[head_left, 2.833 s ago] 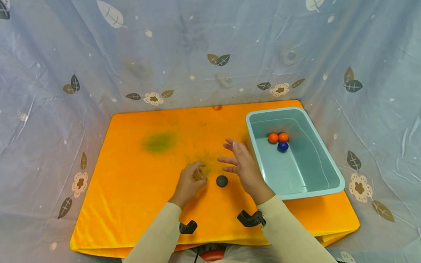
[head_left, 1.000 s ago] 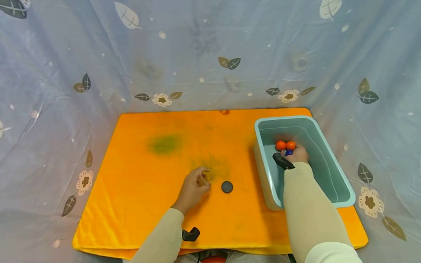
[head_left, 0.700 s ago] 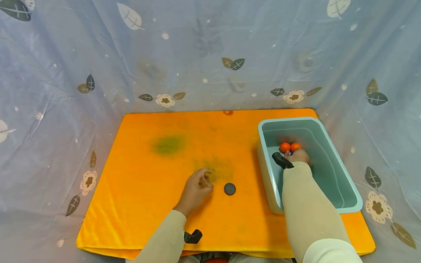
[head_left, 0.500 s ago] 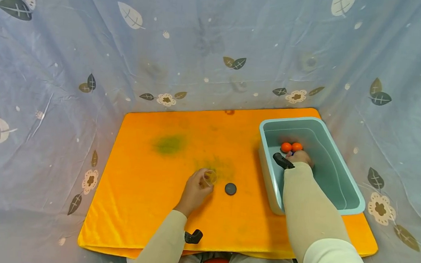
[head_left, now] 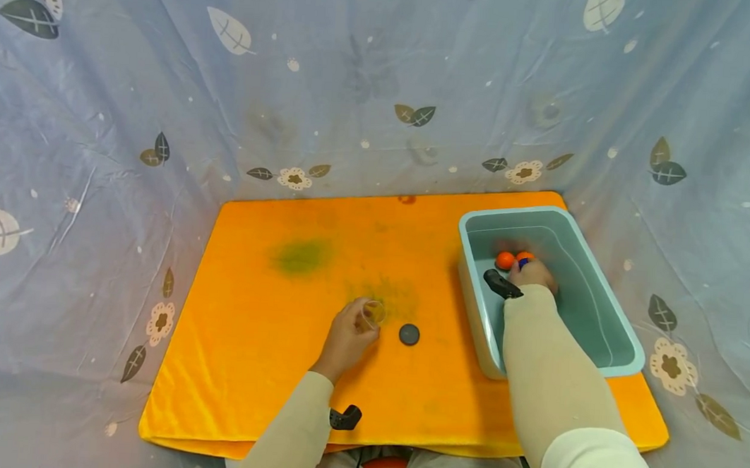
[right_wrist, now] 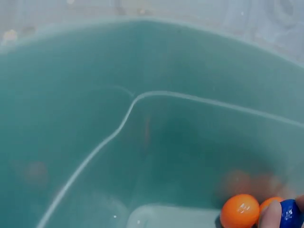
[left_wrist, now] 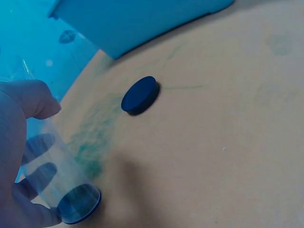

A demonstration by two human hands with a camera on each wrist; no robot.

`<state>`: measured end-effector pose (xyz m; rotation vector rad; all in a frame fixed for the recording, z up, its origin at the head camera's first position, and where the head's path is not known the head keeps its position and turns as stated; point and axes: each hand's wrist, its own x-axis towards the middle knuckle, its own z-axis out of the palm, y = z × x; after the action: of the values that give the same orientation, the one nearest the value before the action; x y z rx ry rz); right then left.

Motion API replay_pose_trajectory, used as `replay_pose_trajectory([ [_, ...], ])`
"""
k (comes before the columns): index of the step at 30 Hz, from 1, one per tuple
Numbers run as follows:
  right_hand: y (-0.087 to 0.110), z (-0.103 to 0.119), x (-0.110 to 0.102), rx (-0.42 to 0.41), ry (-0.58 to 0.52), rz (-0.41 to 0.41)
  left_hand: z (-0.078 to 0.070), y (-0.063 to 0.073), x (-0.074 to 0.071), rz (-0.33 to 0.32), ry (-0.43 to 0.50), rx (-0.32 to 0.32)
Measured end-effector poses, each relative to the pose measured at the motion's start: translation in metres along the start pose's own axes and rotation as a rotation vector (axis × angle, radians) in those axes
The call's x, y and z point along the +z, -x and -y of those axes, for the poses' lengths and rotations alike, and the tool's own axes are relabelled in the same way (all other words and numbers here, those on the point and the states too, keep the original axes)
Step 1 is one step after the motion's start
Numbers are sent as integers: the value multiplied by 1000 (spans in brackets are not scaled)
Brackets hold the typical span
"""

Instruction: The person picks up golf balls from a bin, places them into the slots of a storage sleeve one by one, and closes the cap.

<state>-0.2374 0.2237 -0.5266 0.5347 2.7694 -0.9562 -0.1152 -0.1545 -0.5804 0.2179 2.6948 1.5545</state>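
My left hand (head_left: 346,333) holds a clear plastic cylinder (left_wrist: 66,166) with a dark round end, its thumb and fingers curled round the sides. To the right of it, a dark round cap (head_left: 409,335) lies flat on the orange cloth. Inside the light blue bin (head_left: 475,317), my right hand (head_left: 537,274) pinches a blue ball (right_wrist: 290,214) between thumb and fingers. One orange ball (right_wrist: 240,211) sits just left of that thumb. A second orange ball (head_left: 524,256) is partly hidden behind the blue one.
The bin stands at the right side of the cloth-covered table (head_left: 247,369), its tall walls around the right hand. Patterned curtains (head_left: 332,83) hang behind and along both sides. A green stain (head_left: 300,256) marks the cloth at the left.
My right hand has gone from above the table into the bin and taken hold of the blue ball, which now overlaps an orange ball. The left hand keeps holding the cylinder in place.
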Motion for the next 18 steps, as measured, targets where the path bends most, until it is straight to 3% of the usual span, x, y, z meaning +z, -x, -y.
replay_pose_trajectory([
  [3, 6, 3, -7, -82, 32, -47, 0, 1, -1, -1, 6, 3],
  [9, 16, 5, -17, -131, 15, -118, 0, 1, -2, 1, 10, 6],
  [13, 18, 8, -19, -134, -53, -157, 2, 1, -1, 4, 6, 1],
  [16, 17, 14, -22, -59, -271, -135, 3, 0, -1, 7, 8, 0],
  [18, 14, 21, -25, 67, -744, -37, 4, 0, -1, 8, 12, -3],
])
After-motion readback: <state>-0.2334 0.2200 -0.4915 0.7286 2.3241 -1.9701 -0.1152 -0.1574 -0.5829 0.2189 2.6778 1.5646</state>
